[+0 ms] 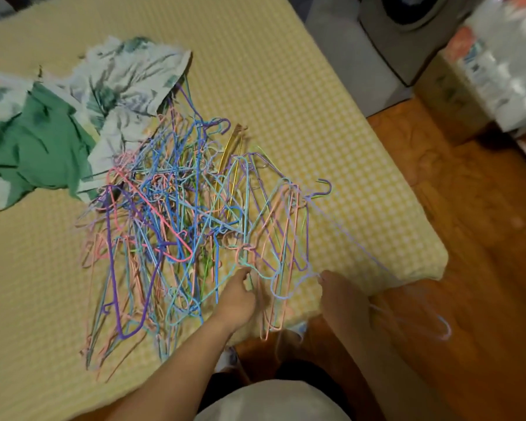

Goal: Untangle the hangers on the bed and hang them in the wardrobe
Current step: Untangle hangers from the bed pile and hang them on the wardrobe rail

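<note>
My left hand (240, 296) pinches a pale teal wire hanger (257, 268) in the tangled pile of coloured wire hangers (176, 226) on the yellow checked bed (286, 86). My right hand (340, 294) grips a blurred lilac wire hanger (346, 232) — its fingers are hard to make out.

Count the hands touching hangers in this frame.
2. The left hand pinches wires at the tangled hangers' near edge; the right hand grips a lilac hanger by the bed corner.

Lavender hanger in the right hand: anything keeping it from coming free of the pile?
Yes. The right hand grips the lavender hanger, but its far end is caught among the pink and teal hangers at the pile's right edge.
</note>
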Demonstrator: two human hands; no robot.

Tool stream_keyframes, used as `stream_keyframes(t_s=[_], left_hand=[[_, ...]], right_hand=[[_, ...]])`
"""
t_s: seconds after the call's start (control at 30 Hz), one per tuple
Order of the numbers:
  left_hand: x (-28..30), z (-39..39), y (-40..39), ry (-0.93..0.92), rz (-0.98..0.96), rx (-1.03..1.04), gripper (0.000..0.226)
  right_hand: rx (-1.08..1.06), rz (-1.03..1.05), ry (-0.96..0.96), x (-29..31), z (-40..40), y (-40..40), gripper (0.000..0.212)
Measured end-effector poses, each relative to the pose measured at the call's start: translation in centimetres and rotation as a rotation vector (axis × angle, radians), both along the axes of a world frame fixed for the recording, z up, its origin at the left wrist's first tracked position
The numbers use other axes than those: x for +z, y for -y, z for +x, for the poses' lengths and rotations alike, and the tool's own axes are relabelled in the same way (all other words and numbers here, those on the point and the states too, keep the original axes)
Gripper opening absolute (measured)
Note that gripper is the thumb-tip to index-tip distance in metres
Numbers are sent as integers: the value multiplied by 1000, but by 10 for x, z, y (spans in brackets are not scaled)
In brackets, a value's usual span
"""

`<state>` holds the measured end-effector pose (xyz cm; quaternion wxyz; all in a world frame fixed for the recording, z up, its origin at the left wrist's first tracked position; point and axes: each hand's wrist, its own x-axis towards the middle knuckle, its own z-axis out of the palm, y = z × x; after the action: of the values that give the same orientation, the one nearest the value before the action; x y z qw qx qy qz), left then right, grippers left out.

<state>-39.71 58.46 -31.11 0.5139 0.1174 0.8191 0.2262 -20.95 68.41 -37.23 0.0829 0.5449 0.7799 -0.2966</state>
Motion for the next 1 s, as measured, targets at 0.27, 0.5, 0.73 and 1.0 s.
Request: stream_keyframes(t_s=[0.27,0.5,0.73,1.0], left_hand=[[2,-48,36,193,-19,168,45],[68,-15,23,364,382,-98,85],[46,-55,76,-334,345,188,37],[38,-82,155,-454,352,493,26]], right_hand=[[-194,135,-352,27,-35,-26,27],[-656,-572,-1327,140,-150,-40,25],[-586,-683,-1223,115,-187,-19,26],[-335,-773,-311,-60,-119,48,6]])
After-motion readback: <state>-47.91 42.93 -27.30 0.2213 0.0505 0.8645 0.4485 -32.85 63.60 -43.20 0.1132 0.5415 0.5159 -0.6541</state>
